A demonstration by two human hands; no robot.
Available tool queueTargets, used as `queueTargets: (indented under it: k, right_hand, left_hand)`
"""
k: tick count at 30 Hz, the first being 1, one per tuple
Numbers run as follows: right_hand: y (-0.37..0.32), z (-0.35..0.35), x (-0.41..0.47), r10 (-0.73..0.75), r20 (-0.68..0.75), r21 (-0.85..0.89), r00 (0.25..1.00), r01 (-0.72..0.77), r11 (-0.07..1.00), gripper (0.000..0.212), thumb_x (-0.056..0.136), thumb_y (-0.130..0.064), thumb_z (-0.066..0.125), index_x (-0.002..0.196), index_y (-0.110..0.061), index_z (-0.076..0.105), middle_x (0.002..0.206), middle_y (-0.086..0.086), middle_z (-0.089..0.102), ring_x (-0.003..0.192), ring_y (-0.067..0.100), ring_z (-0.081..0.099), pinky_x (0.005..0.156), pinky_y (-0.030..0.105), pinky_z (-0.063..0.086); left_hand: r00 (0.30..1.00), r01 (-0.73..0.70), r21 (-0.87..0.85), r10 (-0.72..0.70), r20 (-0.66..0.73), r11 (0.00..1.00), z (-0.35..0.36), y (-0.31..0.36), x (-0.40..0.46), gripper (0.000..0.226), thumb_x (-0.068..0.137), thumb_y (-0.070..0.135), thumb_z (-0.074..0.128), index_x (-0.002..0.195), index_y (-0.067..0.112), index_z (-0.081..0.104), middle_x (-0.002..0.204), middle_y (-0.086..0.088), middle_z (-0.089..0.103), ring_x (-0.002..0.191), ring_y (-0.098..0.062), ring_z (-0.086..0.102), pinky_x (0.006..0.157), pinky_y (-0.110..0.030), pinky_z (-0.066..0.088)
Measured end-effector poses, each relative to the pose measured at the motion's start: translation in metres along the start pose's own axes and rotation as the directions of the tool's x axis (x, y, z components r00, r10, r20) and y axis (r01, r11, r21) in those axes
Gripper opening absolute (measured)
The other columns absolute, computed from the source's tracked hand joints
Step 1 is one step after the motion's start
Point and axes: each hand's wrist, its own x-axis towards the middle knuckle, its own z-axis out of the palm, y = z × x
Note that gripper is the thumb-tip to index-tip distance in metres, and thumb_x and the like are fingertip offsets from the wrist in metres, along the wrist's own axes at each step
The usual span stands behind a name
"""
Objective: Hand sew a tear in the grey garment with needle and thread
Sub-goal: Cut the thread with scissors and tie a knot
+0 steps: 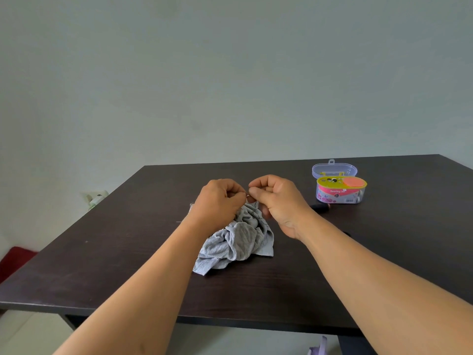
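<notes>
Surface: dark brown wood-grain table point(107, 257), its near edge and left corner in view, the right side running out of the picture. Room: plain pale grey-green wall point(204, 73) behind; a white wall socket with a plug point(96, 197) low at left, beside the table's edge; a red patch point(14, 260) lower left and a pale floor below. On the table: grey garment point(235, 242), ribbed, crumpled in a heap at the centre, its upper part lifted between the hands. Left hand point(220, 203), fingers curled, grips the raised cloth. Right hand point(276, 201), thumb and forefinger pinched together just beside the left fingertips, other fingers curled. Dark thread point(257, 213) trails in loops over the cloth under the right hand. Sewing kit box point(339, 192), yellow top, pink label, stands at right rear, its clear lid point(334, 169) tipped open behind. Hard to make out: the needle, too fine to see for certain at the pinch; the tear, lost in the folds; a dark object point(320, 207) partly hidden behind the right wrist; a lilac scrap point(318, 348) cut off at the bottom edge.
</notes>
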Motion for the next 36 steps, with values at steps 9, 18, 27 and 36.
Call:
queueTargets:
  k: [9, 18, 27, 36]
  right_hand:
    - [-0.0031, 0.0025, -0.0019, 0.065, 0.007, 0.027, 0.998, -0.065, 0.998, 0.023, 0.084, 0.009, 0.059, 0.1, -0.005, 0.067, 0.076, 0.009, 0.063, 0.04, 0.002, 0.046, 0.041, 0.019, 0.035]
    - [0.0013, 0.0038, 0.0029, 0.002, -0.053, -0.231, 0.999, -0.015, 0.973, 0.006, 0.079, -0.006, 0.068, 0.081, -0.004, 0.074, 0.072, 0.009, 0.07, 0.065, 0.011, 0.06, 0.062, 0.028, 0.052]
    - [-0.0027, 0.005, 0.0032, -0.073, -0.053, -0.335, 0.996, 0.051, 0.941, 0.008, 0.084, -0.015, 0.069, 0.079, -0.016, 0.075, 0.083, 0.004, 0.074, 0.075, 0.012, 0.065, 0.071, 0.027, 0.054]
    - [-0.0044, 0.0057, -0.0002, -0.064, 0.017, -0.395, 0.998, 0.066, 0.916, 0.012, 0.09, -0.011, 0.055, 0.086, -0.012, 0.066, 0.061, -0.002, 0.057, 0.055, 0.01, 0.048, 0.055, 0.029, 0.042]
  left_hand:
    - [0.999, 0.043, -0.11, -0.046, -0.024, 0.993, 0.0033, -0.001, -0.0013, 0.008, 0.084, 0.015, 0.066, 0.078, 0.018, 0.071, 0.071, -0.005, 0.072, 0.054, -0.01, 0.052, 0.052, -0.025, 0.046]
    - [0.999, 0.032, -0.103, -0.035, -0.036, 0.994, 0.0012, -0.004, -0.0021, 0.01, 0.086, 0.014, 0.066, 0.078, 0.018, 0.071, 0.063, 0.004, 0.066, 0.05, -0.007, 0.049, 0.047, -0.02, 0.043]
    - [0.999, 0.008, -0.063, -0.01, -0.038, 0.998, -0.002, -0.0061, -0.0016, 0.01, 0.089, 0.019, 0.069, 0.08, 0.021, 0.072, 0.067, 0.004, 0.07, 0.042, 0.003, 0.046, 0.045, -0.014, 0.039]
    - [1.0, -0.007, -0.016, 0.007, -0.028, 1.0, -0.0019, -0.0051, -0.0008, 0.011, 0.089, 0.025, 0.067, 0.079, 0.026, 0.071, 0.062, 0.008, 0.066, 0.043, 0.0, 0.046, 0.049, -0.023, 0.042]
